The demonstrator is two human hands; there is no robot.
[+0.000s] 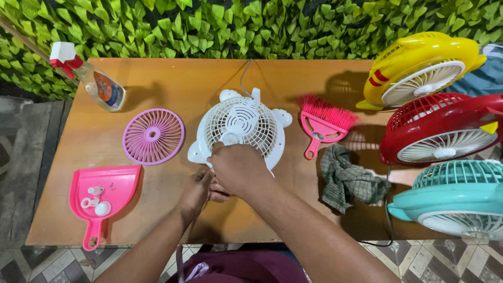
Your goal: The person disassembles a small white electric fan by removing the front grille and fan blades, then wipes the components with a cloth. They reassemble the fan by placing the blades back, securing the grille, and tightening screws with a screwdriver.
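Both hands meet at the near edge of the white fan body [241,128] at the table's [173,78] middle: left hand [196,191] curled under, right hand [238,167] closed over the rim. Whether either truly grips it, I cannot tell. Left lie a pink dustpan [112,183] holding small white parts [95,200] and a purple grille [153,136]; right, a pink brush [322,123] and checked cloth [346,178]. Seemingly mid-disassembly; fingertips are hidden

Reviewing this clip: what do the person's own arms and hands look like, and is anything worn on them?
Both forearms are bare up to the frame's lower edge: no sleeves, gloves, watch or bands show. The left hand and right hand carry no visible rings. Dark maroon clothing shows between the arms at the bottom edge.
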